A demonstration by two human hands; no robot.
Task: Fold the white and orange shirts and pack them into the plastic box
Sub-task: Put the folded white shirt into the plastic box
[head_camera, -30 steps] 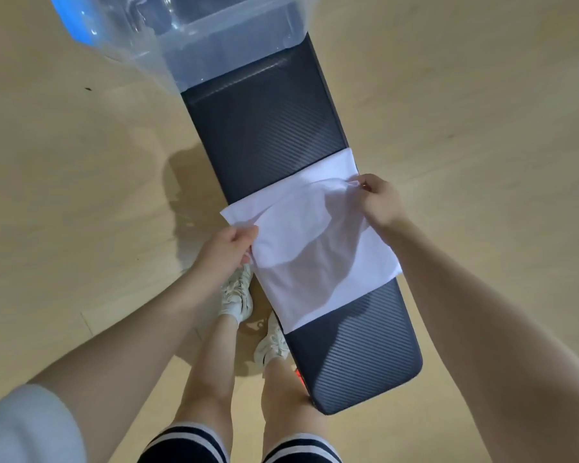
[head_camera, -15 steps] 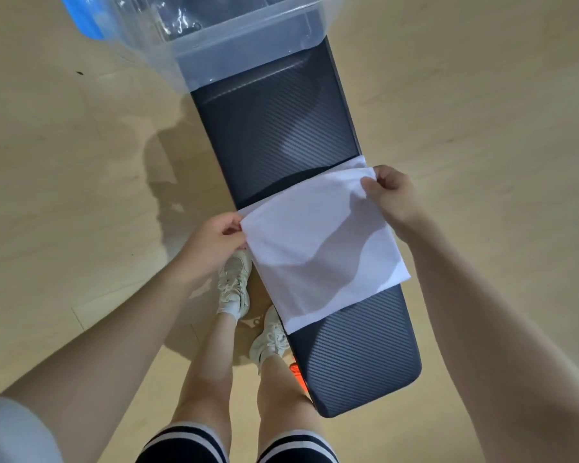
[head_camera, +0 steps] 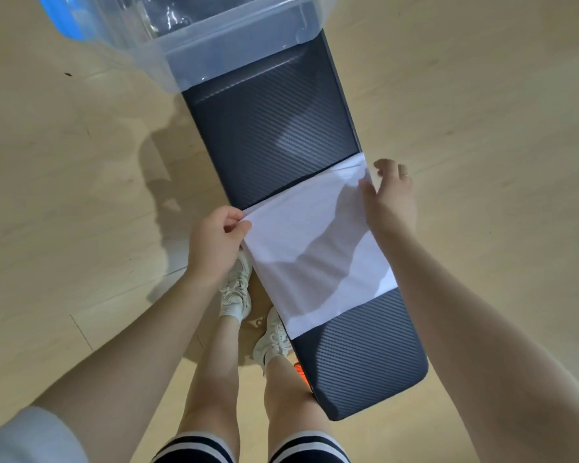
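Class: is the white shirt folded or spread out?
Folded: the white shirt lies as a compact rectangle on the bench, layered edges visible.

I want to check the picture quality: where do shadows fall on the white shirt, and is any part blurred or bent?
Head view: dark arm shadows cross the white shirt in the middle and at its near right edge; a pale sheen lies on the dark bench; the plastic box at the top is soft and stretched by the wide lens, and the forearms look widened near the frame's bottom.

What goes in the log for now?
folded white shirt on dark bench | left hand pinches corner | right hand open | clear plastic box beyond
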